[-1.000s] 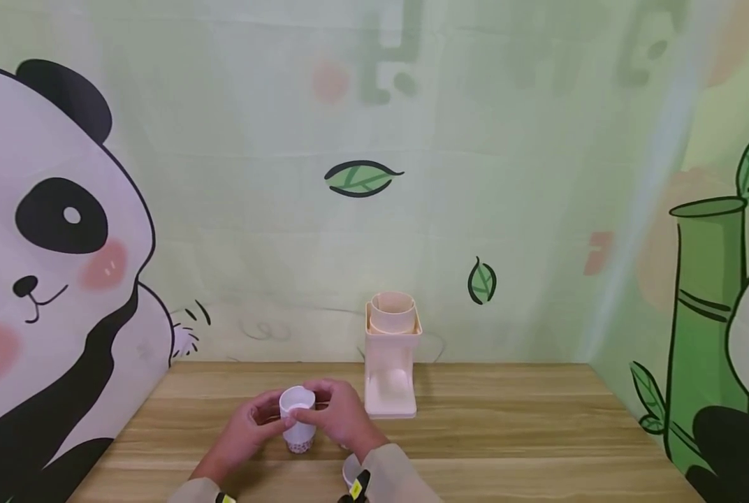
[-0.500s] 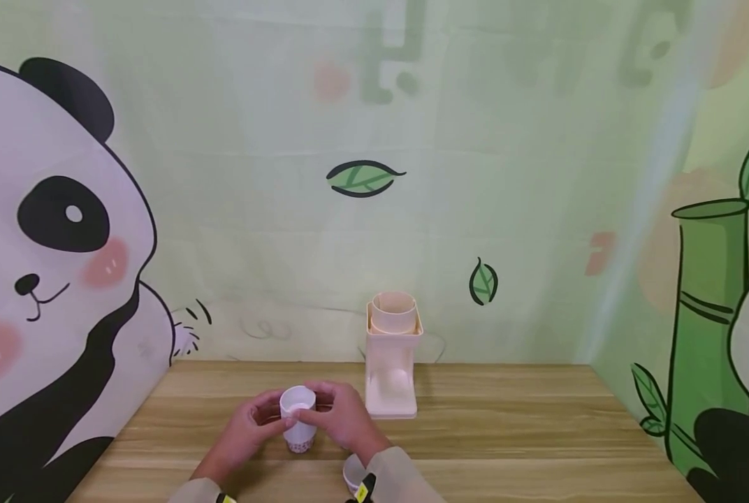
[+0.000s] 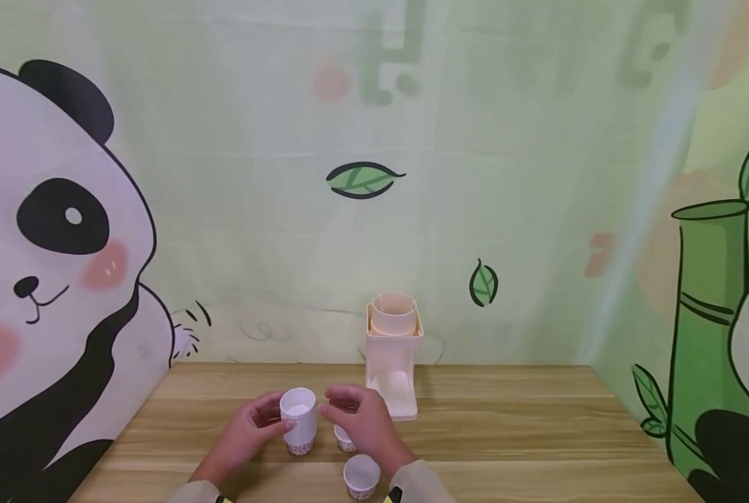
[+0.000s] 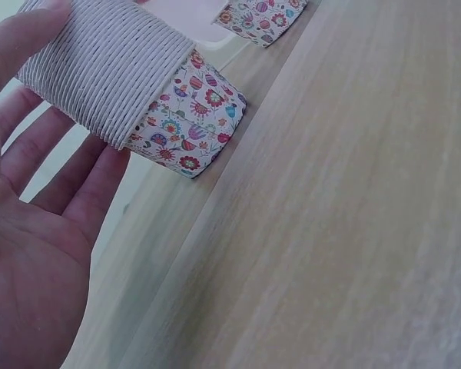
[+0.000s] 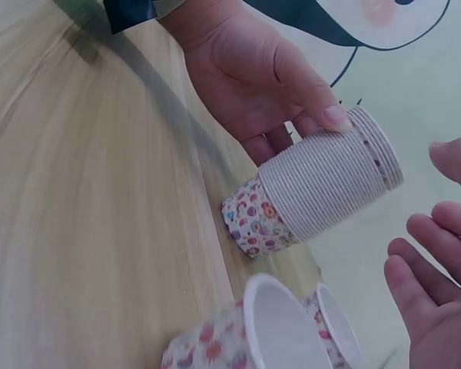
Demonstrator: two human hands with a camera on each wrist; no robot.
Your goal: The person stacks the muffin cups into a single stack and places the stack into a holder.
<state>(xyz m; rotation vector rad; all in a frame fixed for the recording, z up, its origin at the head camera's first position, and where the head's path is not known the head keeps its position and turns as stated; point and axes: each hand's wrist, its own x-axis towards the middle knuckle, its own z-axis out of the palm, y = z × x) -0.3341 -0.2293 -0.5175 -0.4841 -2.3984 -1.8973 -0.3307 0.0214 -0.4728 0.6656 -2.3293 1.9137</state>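
A tall stack of nested paper cups [image 3: 299, 427] stands upright on the table, its lowest cup printed with colourful flowers. My left hand [image 3: 249, 433] holds the stack from the left, thumb across the front and fingers behind. To the right of the stack, my right hand [image 3: 367, 423] is apart from it; in the right wrist view its fingers are loosely bent around nothing. One single paper cup [image 3: 361, 478] stands in front of the right hand. Another paper cup [image 3: 344, 439] is partly hidden behind that hand. Both show the same floral print.
A pale pink holder [image 3: 391, 391] with a round tube [image 3: 393, 314] in its top stands at the back of the wooden table [image 3: 506, 433]. Behind the table hangs a printed cloth backdrop [image 3: 255, 230] with a panda and bamboo.
My right hand has let go of the stack and moved right. The single cups by it now show more. My left hand and the stack have hardly moved.
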